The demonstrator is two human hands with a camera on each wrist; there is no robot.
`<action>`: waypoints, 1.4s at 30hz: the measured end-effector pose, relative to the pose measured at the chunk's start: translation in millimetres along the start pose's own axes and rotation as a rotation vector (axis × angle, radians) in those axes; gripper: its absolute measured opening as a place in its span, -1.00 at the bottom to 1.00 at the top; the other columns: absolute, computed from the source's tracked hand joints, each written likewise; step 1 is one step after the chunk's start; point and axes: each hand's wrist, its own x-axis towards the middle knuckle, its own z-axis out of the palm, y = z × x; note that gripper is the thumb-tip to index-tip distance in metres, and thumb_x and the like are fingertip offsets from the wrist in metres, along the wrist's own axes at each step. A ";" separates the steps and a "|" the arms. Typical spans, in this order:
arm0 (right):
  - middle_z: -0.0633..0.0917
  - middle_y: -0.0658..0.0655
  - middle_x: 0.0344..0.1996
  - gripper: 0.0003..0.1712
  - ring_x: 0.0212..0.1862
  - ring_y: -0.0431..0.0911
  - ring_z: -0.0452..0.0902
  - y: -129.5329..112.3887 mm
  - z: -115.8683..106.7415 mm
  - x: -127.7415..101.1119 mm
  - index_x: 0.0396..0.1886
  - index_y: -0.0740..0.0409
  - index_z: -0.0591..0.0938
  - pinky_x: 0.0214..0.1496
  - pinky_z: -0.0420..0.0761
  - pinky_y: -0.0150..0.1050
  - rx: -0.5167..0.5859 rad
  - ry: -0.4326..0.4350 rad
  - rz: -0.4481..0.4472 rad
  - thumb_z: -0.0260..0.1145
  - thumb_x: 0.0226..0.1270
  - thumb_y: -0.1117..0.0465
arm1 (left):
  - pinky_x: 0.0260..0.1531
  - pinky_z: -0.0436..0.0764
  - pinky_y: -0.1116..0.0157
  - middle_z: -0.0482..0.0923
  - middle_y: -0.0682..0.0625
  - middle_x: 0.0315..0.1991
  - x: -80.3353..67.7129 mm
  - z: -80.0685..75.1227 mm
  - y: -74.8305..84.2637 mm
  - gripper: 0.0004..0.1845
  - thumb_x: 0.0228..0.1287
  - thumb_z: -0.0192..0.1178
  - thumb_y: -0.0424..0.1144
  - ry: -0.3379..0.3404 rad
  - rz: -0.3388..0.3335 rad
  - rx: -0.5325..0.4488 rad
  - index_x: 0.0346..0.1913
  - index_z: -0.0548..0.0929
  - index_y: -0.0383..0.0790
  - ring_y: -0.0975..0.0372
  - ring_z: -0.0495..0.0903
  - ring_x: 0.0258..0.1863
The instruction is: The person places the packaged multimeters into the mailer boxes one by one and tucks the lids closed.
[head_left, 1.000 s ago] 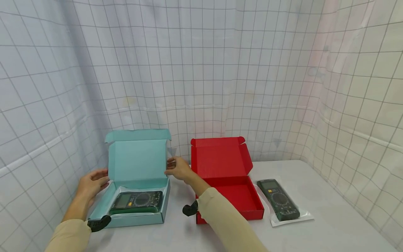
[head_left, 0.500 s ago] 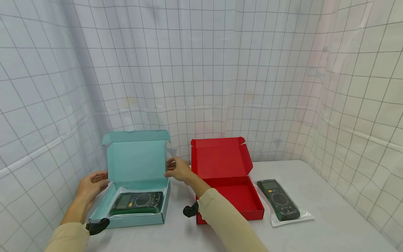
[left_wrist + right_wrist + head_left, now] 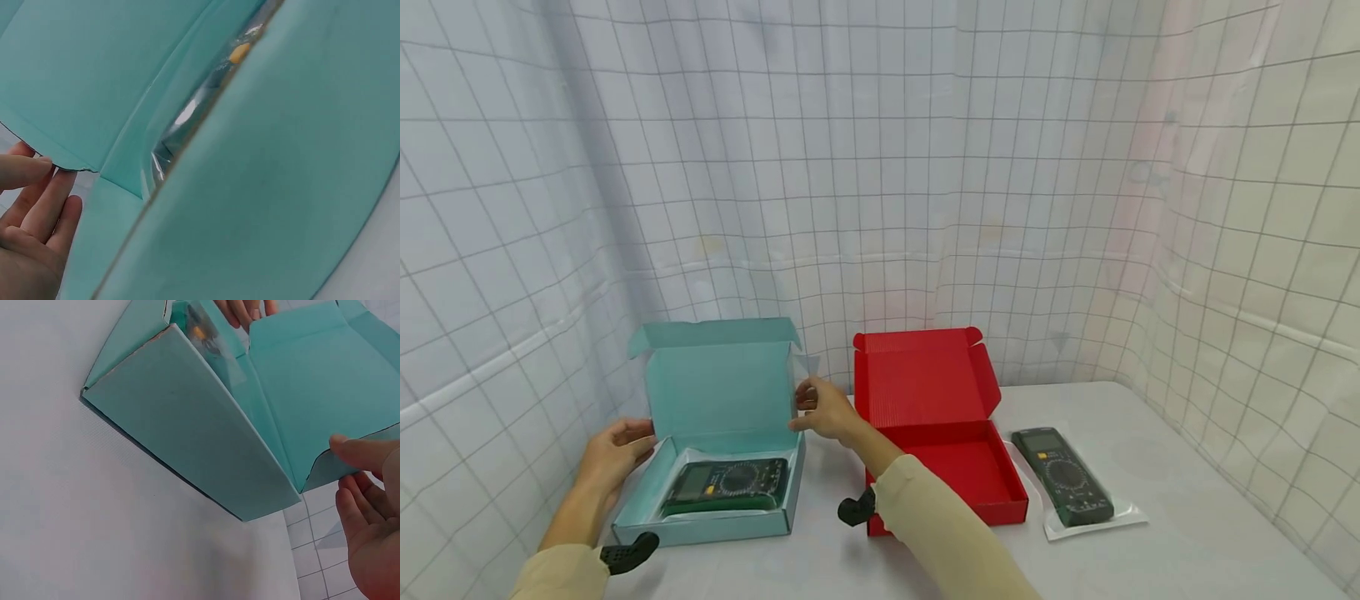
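Note:
A teal cardboard box [image 3: 730, 527] stands at the left with its lid [image 3: 722, 387] raised. Inside it lies a dark green multimeter [image 3: 730, 483] in clear plastic wrapping. My left hand [image 3: 612, 454] pinches the left side flap of the lid between thumb and fingers, as the left wrist view shows. On the other side, my right hand [image 3: 827, 410] holds the lid's right side flap [image 3: 331, 469], thumb on the inner face and fingers behind. The lid's front flap [image 3: 715, 333] hangs free along its upper edge.
A red box [image 3: 958, 462] with its lid up stands right of the teal one, partly behind my right forearm. Farther right, a second multimeter [image 3: 1063, 475] lies on a white plastic wrapper [image 3: 1093, 527]. A gridded white curtain [image 3: 880, 167] encloses the white table [image 3: 1187, 500].
The teal lid has tilted a little toward me, and its upper edge sits lower and looks darker. Both hands have moved slightly with it. The multimeters and red box are unchanged.

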 end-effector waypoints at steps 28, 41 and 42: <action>0.70 -0.07 -0.03 -0.45 0.14 -0.02 0.64 7.7 6.1 -10.1 0.01 0.03 0.60 0.09 0.67 -0.27 -0.003 -0.029 -0.052 0.61 0.09 0.47 | -0.22 0.69 0.44 0.65 0.25 -0.25 -11.2 -9.6 -14.5 -0.83 0.51 0.14 -0.48 -0.039 -0.053 -0.115 0.03 0.64 -0.50 0.48 0.65 -0.27; 0.68 -0.02 0.03 -0.46 0.21 0.13 0.60 13.2 9.1 -13.1 0.04 0.05 0.56 0.08 0.66 -0.30 -0.081 -0.051 -0.144 0.58 0.14 0.47 | -0.18 0.66 0.47 0.59 0.20 -0.04 -17.0 -14.5 -19.8 -0.61 0.53 -0.06 -0.51 -0.090 -0.041 -0.047 0.31 0.42 -0.65 0.58 0.59 -0.21; 0.68 -0.02 0.04 -0.46 0.21 0.13 0.60 12.7 9.1 -13.2 0.04 0.05 0.55 0.08 0.66 -0.30 -0.094 -0.050 -0.153 0.58 0.14 0.47 | -0.17 0.65 0.48 0.59 0.19 -0.03 -17.4 -14.6 -20.1 -0.59 0.53 -0.07 -0.50 -0.092 -0.035 -0.041 0.33 0.40 -0.66 0.57 0.59 -0.20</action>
